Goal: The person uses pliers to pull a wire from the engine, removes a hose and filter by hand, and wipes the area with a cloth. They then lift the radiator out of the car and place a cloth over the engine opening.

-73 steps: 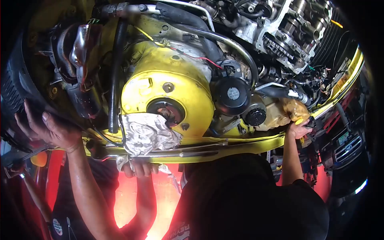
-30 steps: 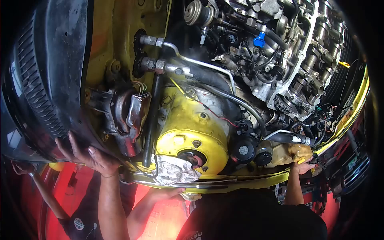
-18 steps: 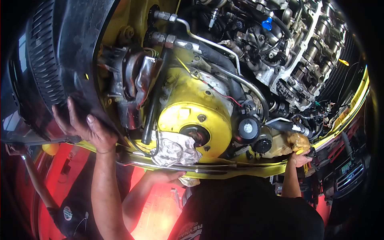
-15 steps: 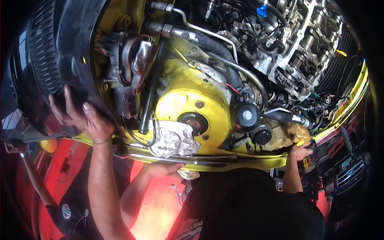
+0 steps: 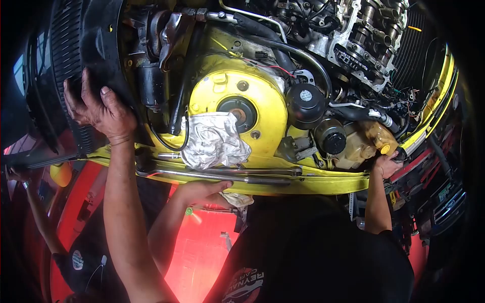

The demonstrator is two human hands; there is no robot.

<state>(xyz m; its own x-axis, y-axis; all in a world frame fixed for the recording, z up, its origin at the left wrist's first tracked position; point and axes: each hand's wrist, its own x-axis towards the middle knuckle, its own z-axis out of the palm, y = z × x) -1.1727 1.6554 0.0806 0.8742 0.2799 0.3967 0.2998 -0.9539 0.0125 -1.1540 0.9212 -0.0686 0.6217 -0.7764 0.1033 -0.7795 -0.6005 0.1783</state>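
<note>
My left hand (image 5: 103,108) lies with spread fingers on the black cowl panel (image 5: 98,45). At the front of the yellow fender (image 5: 323,184), my right hand (image 5: 388,164) has its fingers curled at a dark part beside the reservoir's yellow cap (image 5: 385,149); what they grip is hidden. A stained white rag (image 5: 214,144) is draped over the edge of the yellow strut tower (image 5: 273,108). Along the fender edge lies a long metal bar (image 5: 217,174). Another person's hand (image 5: 204,194) is just below it, near a second pale rag (image 5: 237,199).
The engine (image 5: 361,55) is open at the top, its camshafts exposed. Black round-capped reservoirs (image 5: 305,106) stand beside the strut tower. A black motor-like cylinder (image 5: 153,88) hangs near the cowl. A co-worker's dark shirt (image 5: 76,275) shows at lower left, before red surfaces.
The view has tilted downward, so the engine bay and both my hands appear higher. My left hand stays on the cowl panel and my right hand stays by the reservoir.
</note>
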